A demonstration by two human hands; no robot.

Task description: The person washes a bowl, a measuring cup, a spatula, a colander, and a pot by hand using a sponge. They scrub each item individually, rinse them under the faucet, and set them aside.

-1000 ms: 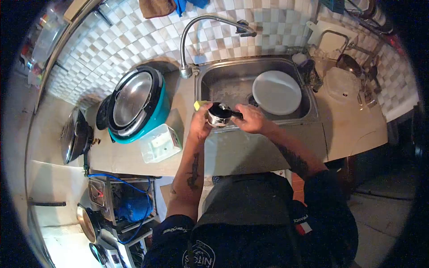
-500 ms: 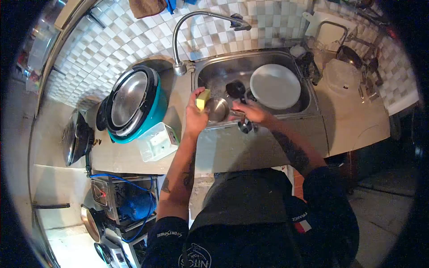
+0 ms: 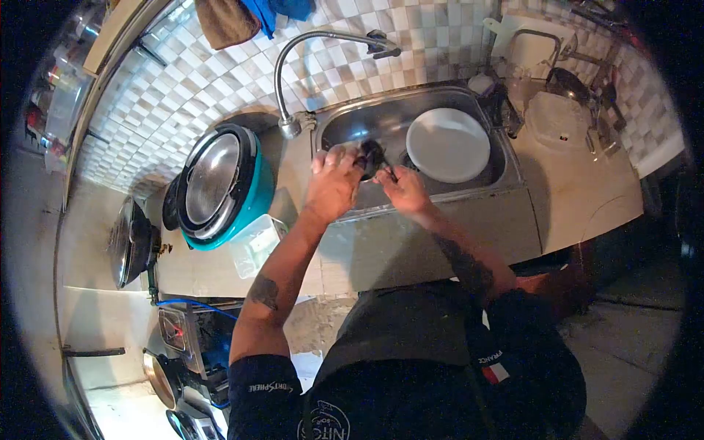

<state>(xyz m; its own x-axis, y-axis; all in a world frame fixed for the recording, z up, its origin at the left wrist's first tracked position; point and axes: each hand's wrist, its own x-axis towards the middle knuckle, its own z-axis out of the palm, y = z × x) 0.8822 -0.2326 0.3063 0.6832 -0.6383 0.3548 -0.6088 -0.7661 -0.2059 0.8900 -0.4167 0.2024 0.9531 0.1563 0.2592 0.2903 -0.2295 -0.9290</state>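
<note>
Both hands, left hand (image 3: 334, 185) and right hand (image 3: 402, 189), meet over the sink's (image 3: 455, 196) near-left corner, apparently clamped on the dark pot (image 3: 371, 155) between them.

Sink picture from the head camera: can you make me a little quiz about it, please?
1. True or false: the round white plate lies inside the steel sink.
2. What stands left of the sink? A: round teal cooker with steel lid. B: red kettle. C: green bucket.
3. Both hands are on the small dark pan. Which is nearer the curved metal tap, the left hand or the right hand?
Key: 1 true; 2 A; 3 left hand.
</note>
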